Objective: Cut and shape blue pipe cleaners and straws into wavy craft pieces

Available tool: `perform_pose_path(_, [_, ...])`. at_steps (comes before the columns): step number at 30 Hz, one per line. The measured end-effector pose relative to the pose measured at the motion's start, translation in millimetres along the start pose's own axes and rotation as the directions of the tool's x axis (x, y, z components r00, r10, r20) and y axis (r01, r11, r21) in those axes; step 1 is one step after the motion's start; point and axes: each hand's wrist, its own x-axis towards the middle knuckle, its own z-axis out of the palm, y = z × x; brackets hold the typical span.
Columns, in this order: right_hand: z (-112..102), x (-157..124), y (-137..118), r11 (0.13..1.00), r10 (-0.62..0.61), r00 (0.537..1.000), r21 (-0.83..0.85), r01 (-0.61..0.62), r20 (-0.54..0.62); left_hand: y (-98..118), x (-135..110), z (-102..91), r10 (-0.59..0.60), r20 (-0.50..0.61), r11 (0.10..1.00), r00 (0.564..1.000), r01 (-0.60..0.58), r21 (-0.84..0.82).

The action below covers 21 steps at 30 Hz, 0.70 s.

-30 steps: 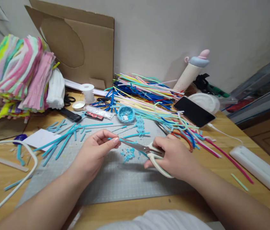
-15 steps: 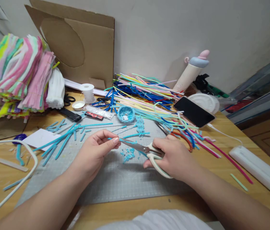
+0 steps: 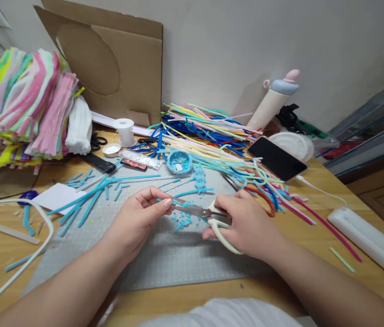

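Note:
My left hand (image 3: 137, 218) pinches a short blue pipe cleaner piece (image 3: 162, 200) between thumb and fingers over the grey cutting mat (image 3: 164, 263). My right hand (image 3: 246, 225) grips white-handled scissors (image 3: 208, 213), whose metal blades point left and meet the blue piece at my left fingertips. Small blue clippings (image 3: 183, 221) lie on the mat just below the blades. Cut blue lengths (image 3: 89, 195) are scattered on the mat to the left.
A heap of coloured pipe cleaners (image 3: 205, 136) lies behind, with a black phone (image 3: 275, 159) and a bottle (image 3: 271, 102) to its right. Bundles of pastel pipe cleaners (image 3: 24, 104) and cardboard (image 3: 117, 63) stand at back left. A small blue woven bowl (image 3: 179, 162) sits mid-table.
The scissors and my right hand have shifted slightly left toward my left fingertips; otherwise nothing has visibly moved.

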Motion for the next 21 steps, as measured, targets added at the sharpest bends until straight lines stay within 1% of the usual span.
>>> perform_pose_path(4, [1.3, -0.5, -0.7, 1.000, -0.004, 1.000, 0.023, 0.004, -0.001, 0.1, 0.1, -0.3, -0.020, 0.010, 0.999, 1.000, 0.020, -0.045])
perform_pose_path(10, [1.5, -2.1, -0.9, 0.998, 0.025, 1.000, 0.055, -0.025, 0.011, -0.3, -0.4, 0.5, -0.073, 0.040, 0.986, 0.997, 0.078, -0.146])
perform_pose_path(21, [1.2, -3.2, -3.0, 0.998, 0.021, 1.000, 0.065, -0.021, 0.001, 0.6, -1.2, 0.3, -0.076, 0.040, 0.983, 0.996, 0.082, -0.164])
